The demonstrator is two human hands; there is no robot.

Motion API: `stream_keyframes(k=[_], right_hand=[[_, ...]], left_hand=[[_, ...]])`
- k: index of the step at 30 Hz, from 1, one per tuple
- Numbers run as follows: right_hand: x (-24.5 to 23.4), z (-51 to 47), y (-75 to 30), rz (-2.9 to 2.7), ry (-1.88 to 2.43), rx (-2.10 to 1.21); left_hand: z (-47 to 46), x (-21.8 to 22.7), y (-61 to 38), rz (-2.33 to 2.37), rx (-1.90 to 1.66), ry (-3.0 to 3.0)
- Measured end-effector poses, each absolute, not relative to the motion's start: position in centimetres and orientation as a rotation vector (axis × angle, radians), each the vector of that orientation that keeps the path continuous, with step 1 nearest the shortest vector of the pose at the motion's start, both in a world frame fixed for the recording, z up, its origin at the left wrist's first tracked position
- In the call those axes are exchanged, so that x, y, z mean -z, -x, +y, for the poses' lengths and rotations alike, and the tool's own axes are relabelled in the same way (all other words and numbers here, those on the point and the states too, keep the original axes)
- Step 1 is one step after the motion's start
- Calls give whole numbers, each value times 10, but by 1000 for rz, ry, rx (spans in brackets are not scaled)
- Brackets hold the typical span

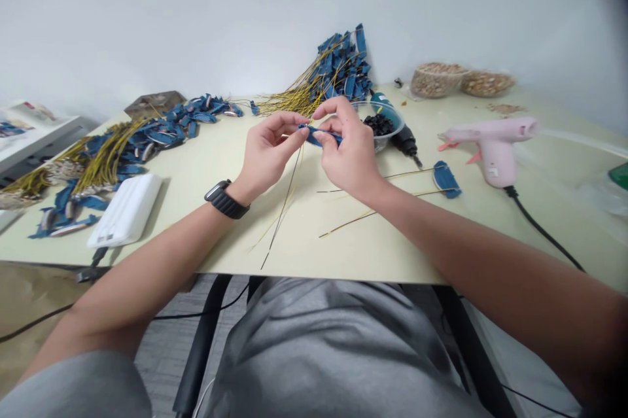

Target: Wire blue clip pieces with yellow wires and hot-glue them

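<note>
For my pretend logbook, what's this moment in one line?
left hand: pinches blue wired piece | right hand: holds same piece | table, right side: pink glue gun

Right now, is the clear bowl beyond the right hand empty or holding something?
Holding something: small black pieces lie heaped inside the clear bowl.

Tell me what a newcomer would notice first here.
Probably the two hands pinching a small blue piece mid-view. Beyond them, a tall heap of blue pieces trails yellow wires at the back of the pale table. Off to the right, a pink glue gun stands out.
</note>
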State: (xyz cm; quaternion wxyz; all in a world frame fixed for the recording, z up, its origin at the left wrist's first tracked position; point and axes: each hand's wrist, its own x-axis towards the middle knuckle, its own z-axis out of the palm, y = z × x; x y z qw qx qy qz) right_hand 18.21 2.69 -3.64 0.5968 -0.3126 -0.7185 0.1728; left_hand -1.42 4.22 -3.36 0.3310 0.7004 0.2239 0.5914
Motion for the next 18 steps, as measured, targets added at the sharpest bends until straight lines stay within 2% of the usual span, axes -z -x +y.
stream_keyframes(k=[18], right_hand=[[35, 25, -185, -1706, 671, -243]], left_hand=[[51, 31, 18, 552, -1651, -2132]])
